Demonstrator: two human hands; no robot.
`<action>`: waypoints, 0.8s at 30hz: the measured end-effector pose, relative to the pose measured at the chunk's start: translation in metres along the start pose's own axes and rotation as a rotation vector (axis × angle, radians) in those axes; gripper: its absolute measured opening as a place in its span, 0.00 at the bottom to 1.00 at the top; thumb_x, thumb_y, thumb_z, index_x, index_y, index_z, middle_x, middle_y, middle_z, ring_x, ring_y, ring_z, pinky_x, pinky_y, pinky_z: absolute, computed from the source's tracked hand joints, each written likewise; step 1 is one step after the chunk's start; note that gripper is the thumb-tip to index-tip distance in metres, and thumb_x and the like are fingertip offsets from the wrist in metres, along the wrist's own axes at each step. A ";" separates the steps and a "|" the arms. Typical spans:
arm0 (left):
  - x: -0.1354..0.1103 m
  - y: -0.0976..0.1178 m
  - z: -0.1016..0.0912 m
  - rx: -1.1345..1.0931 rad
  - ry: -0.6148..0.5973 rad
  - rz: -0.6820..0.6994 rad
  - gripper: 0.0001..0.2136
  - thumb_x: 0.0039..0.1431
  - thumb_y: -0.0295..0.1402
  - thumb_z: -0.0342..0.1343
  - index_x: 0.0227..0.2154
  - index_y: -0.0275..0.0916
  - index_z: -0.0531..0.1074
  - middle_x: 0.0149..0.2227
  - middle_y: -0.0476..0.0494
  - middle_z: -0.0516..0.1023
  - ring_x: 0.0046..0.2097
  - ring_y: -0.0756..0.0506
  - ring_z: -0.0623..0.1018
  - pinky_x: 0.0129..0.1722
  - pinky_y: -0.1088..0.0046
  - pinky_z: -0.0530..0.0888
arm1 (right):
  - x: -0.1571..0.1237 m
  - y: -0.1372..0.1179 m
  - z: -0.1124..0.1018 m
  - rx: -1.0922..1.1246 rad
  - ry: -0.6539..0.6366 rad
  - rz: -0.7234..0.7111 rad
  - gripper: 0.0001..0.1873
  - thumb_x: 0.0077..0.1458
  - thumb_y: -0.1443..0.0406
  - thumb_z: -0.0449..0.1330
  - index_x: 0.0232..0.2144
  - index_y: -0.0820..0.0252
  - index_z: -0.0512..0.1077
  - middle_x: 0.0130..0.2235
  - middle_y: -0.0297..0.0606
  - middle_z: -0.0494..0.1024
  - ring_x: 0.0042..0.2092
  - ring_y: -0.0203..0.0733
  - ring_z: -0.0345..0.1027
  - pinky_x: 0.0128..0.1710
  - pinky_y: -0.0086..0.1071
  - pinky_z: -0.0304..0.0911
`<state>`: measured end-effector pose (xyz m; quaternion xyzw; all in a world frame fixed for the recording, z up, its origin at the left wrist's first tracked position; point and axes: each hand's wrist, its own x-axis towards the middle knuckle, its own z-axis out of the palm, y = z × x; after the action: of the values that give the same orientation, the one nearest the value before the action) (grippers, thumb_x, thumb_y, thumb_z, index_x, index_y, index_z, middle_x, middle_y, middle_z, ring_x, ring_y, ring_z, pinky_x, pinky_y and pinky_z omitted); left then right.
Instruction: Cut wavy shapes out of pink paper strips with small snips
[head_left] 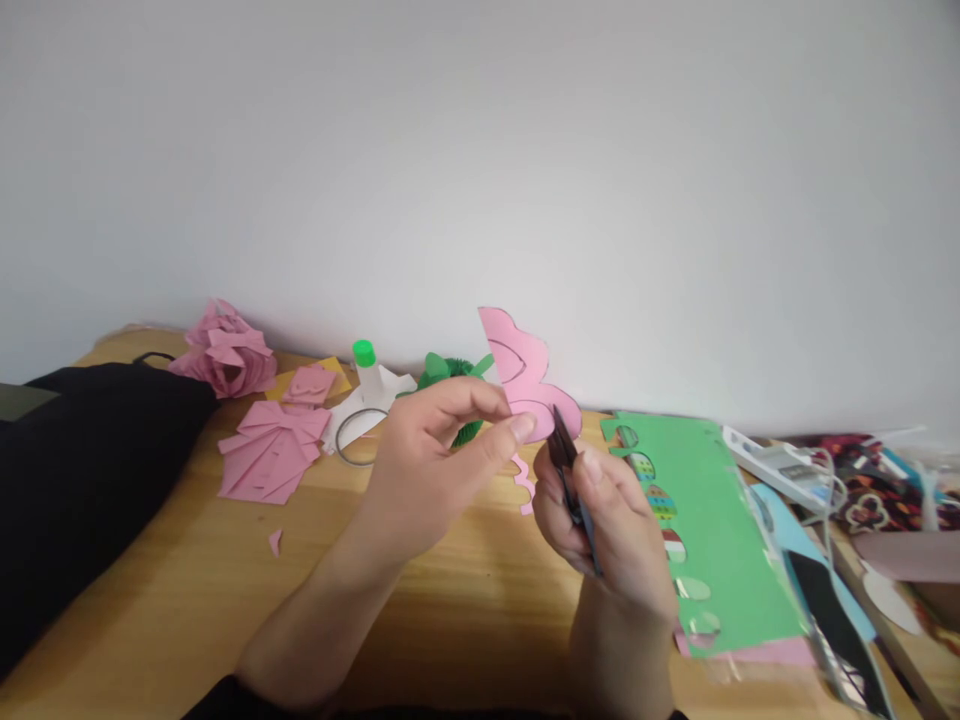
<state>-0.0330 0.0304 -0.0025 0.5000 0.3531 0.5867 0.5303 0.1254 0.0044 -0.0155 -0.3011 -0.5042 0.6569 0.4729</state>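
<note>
Between the thumb and fingers of my left hand (442,465) is a pink paper cutout (529,350) with scalloped edges and dark drawn curves. My right hand (607,515) grips small dark scissors (564,450), with the blades pointing up against the lower right lobe of the cutout. Whether the blades are apart is hard to make out. Below the cutout, a thin wavy pink paper strip (523,485) shows between my hands. Behind my left hand, partly covered by it, is a green ridged paper piece (454,372).
Folded pink papers (274,450), a pink paper bundle (225,350), a green-capped glue stick (366,365) and a ring (352,440) lie left. Black fabric (97,480) covers the left edge. Rightward are a green sheet (727,530) and assorted clutter (870,480). A wall (480,150) rises behind.
</note>
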 end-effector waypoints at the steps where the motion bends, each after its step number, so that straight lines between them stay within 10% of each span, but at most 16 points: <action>1: 0.000 0.000 0.000 0.004 0.013 0.005 0.05 0.54 0.27 0.62 0.25 0.40 0.75 0.27 0.50 0.76 0.34 0.49 0.76 0.38 0.72 0.74 | 0.000 0.000 0.000 -0.003 0.002 -0.002 0.20 0.66 0.52 0.52 0.27 0.58 0.63 0.15 0.21 0.54 0.15 0.26 0.36 0.12 0.22 0.35; 24: -0.002 0.000 0.001 -0.018 0.066 0.072 0.05 0.55 0.25 0.63 0.25 0.41 0.76 0.27 0.51 0.79 0.33 0.50 0.78 0.37 0.74 0.76 | -0.001 -0.001 0.003 -0.045 0.021 0.003 0.21 0.66 0.51 0.52 0.26 0.58 0.62 0.15 0.21 0.53 0.14 0.27 0.36 0.12 0.24 0.35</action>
<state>-0.0325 0.0280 -0.0028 0.4880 0.3470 0.6247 0.5011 0.1234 0.0029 -0.0136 -0.3193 -0.5133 0.6430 0.4703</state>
